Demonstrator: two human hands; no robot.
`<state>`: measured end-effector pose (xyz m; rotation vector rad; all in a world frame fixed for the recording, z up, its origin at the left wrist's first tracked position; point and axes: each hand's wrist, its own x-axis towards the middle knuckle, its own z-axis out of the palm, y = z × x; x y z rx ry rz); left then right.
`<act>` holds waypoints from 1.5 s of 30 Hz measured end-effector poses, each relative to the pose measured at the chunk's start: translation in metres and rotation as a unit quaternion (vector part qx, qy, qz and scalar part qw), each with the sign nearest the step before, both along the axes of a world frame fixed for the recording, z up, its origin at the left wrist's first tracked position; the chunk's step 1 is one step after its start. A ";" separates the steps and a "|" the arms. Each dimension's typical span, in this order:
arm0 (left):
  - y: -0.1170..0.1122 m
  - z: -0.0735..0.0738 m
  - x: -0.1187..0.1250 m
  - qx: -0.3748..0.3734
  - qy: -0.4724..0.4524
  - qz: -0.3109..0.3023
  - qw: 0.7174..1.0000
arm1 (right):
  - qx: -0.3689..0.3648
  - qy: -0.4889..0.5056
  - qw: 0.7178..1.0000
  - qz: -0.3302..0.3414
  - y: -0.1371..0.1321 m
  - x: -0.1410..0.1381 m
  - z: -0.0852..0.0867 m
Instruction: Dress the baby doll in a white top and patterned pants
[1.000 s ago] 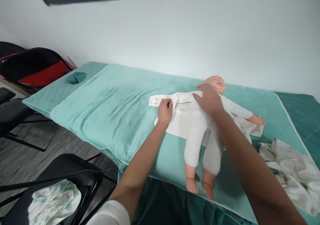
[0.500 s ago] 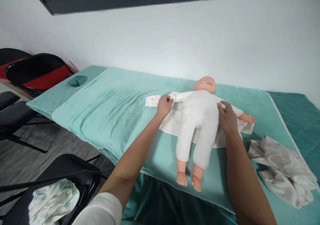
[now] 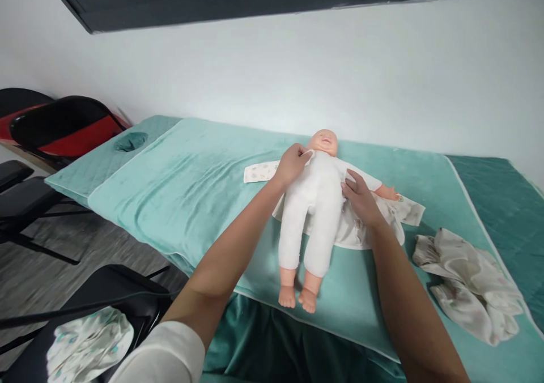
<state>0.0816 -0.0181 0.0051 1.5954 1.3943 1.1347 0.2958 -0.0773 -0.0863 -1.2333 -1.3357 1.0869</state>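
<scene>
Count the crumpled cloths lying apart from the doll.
2: one cloth on the green bed, right; second cloth on the black chair, lower left. More could be hidden.

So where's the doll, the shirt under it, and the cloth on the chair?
Doll [image 3: 313, 199]: head view, on its lower belly.
Shirt [image 3: 352, 231]: head view, on its spread part beside the doll's legs.
Cloth [image 3: 90, 340]: head view, on its crumpled middle.
</scene>
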 end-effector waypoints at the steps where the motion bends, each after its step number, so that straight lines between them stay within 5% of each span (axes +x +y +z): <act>1: -0.004 0.006 0.000 -0.016 0.002 -0.024 1.000 | 0.001 0.000 1.000 -0.002 0.001 0.000 -0.002; 7: -0.042 0.046 -0.015 -0.150 -0.059 -0.196 0.967 | 0.015 -0.005 1.000 -0.010 0.000 0.000 -0.009; 10: -0.055 0.054 -0.028 -0.156 -0.113 -0.238 0.952 | 0.017 0.005 1.000 -0.023 0.000 -0.002 -0.011; 13: -0.053 0.043 -0.032 -0.101 -0.112 -0.192 0.970 | 0.018 -0.016 0.999 -0.044 -0.001 -0.003 -0.012; 17: -0.036 0.012 -0.019 0.042 0.073 -0.076 0.994 | 0.028 -0.056 0.996 -0.062 -0.006 -0.003 -0.009; 22: -0.014 -0.009 0.010 0.096 0.206 -0.146 0.963 | 0.049 -0.137 0.977 -0.154 -0.013 0.015 0.003; 25: -0.007 -0.002 0.034 0.117 0.263 -0.162 0.944 | 0.091 -0.167 0.933 -0.305 -0.010 0.041 0.008; 28: -0.004 0.008 0.066 0.151 0.382 -0.193 0.891 | 0.090 -0.159 0.893 -0.412 -0.004 0.066 0.007; 33: -0.008 0.006 0.127 0.137 0.526 -0.323 0.775 | -0.014 0.062 0.925 -0.373 0.000 0.079 0.005; 38: -0.001 -0.014 0.159 0.164 0.547 -0.321 0.755 | 0.043 0.177 0.923 -0.339 -0.005 0.097 0.007; 45: 0.032 -0.008 0.145 0.196 0.557 -0.309 0.745 | -0.086 -0.119 0.938 -0.313 -0.007 0.104 0.006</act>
